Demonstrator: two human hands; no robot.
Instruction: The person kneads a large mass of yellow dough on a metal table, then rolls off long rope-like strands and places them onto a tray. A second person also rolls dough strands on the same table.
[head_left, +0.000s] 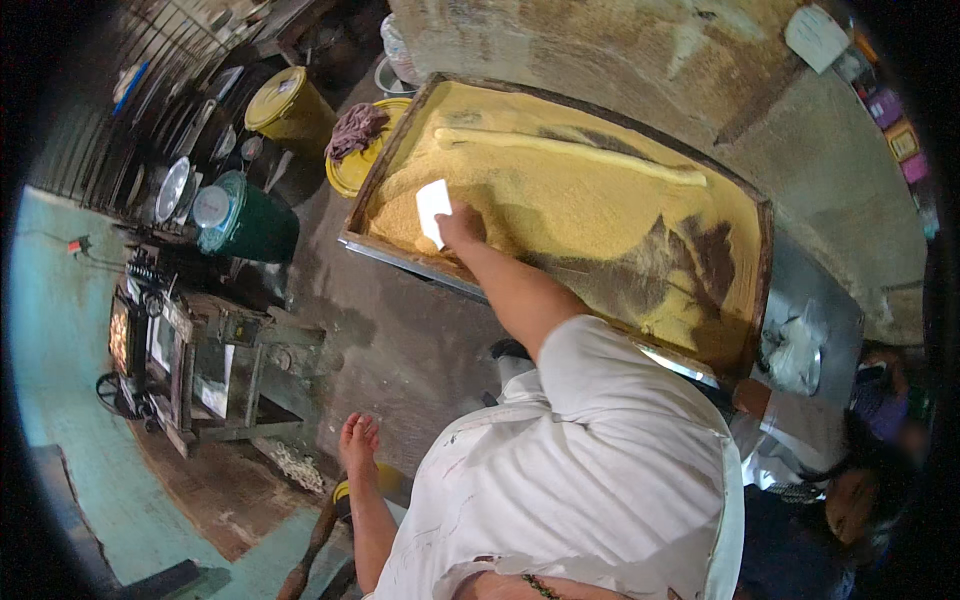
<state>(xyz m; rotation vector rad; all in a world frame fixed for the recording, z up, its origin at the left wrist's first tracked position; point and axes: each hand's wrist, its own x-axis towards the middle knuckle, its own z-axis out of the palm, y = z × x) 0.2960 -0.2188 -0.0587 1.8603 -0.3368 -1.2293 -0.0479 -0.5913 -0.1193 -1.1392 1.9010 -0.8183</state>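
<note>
My right hand (463, 225) grips a flat white scraper (433, 210) over the left part of a wooden-rimmed tray (763, 262). Yellow crumbs or coarse meal (525, 191) cover much of the tray's bottom and are heaped around that hand. Along the far side lies a long, pale rope of dough (570, 152). Dark bottom shows through the crumbs at the near right and behind the rope. Hanging low at my left side, my left hand (360, 442) is empty, with its fingers loosely bent.
A rolling machine on a wooden stand (225, 337) is at the left. Behind it stand a green lidded bucket (259, 225) and yellow lidded buckets (289, 101), one bearing a purple cloth (358, 131). Another person's hand (750, 397) is by the tray's right corner, near a plastic bag (795, 352).
</note>
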